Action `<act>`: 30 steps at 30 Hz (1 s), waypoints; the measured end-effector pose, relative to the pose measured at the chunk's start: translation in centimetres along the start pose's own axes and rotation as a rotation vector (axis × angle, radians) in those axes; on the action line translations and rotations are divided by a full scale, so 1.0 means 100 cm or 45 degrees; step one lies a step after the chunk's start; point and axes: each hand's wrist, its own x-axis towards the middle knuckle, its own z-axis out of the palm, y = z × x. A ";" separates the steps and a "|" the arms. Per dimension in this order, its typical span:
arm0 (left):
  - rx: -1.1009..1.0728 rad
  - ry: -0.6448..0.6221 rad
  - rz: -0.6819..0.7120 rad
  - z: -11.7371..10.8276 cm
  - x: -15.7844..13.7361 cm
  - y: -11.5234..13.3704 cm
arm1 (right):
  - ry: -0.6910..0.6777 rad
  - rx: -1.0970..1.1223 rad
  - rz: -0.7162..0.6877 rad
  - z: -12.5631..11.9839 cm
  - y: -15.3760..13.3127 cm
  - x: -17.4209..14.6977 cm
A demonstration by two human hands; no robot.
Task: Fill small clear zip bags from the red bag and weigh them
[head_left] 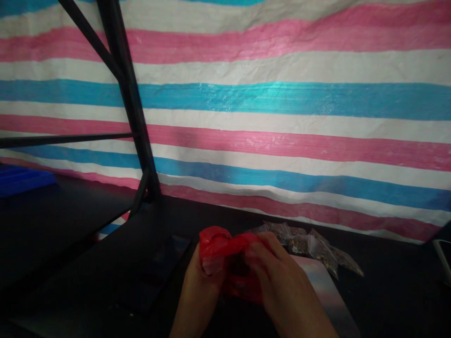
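Observation:
A thin red plastic bag point(243, 286) is held between my two hands over the black table, its mouth parted toward me and its inside dark. My left hand point(207, 277) grips the bag's left rim, with red film bunched over the fingers. On the opposite side, my right hand point(271, 267) is closed on the rim, its fingers slightly blurred. What lies inside the bag cannot be made out. Just behind my right hand are several small clear zip bags point(299, 243) with brownish bits in them.
A pale shiny flat sheet or tray point(326, 291) lies under my right forearm. To the left is a dark flat rectangular thing point(165, 263). A black metal frame point(132, 103) rises at left, near a blue object point(24, 180). Striped sheeting point(282, 98) hangs behind the table point(394, 300).

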 end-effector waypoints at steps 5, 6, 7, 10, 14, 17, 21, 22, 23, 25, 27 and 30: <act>-0.045 -0.025 -0.079 -0.002 -0.006 -0.005 | 0.012 0.018 -0.016 0.002 0.003 -0.001; -0.044 -0.019 -0.089 -0.002 -0.007 -0.005 | 0.016 0.015 -0.014 0.004 0.005 0.000; -0.047 0.001 -0.102 -0.002 -0.007 -0.004 | 0.023 0.013 -0.017 0.005 0.006 0.000; -0.112 0.080 -0.177 0.000 -0.009 -0.002 | 0.032 0.018 -0.027 0.010 0.008 0.002; -0.270 0.148 -0.315 0.003 -0.013 0.001 | 0.060 0.017 -0.004 0.016 0.007 0.002; -0.337 0.143 -0.346 0.004 -0.014 0.001 | 0.097 -0.033 0.014 0.024 0.008 0.002; -0.399 0.193 -0.336 0.009 -0.013 0.001 | 0.075 -0.167 0.070 0.038 0.012 0.002; -0.412 0.217 -0.343 0.010 -0.013 0.002 | 0.071 -0.197 0.089 0.042 0.013 0.003; -0.415 0.237 -0.348 0.011 -0.013 0.003 | 0.069 -0.224 0.105 0.044 0.014 0.003; -0.392 0.242 -0.342 0.013 -0.013 0.004 | 0.086 -0.271 0.122 0.047 0.017 0.003; -0.359 0.204 -0.320 0.012 -0.013 0.005 | 0.137 -0.321 0.135 0.046 0.020 0.003; -0.280 0.161 -0.233 0.012 -0.011 0.000 | 0.212 -0.366 0.178 0.044 0.025 0.002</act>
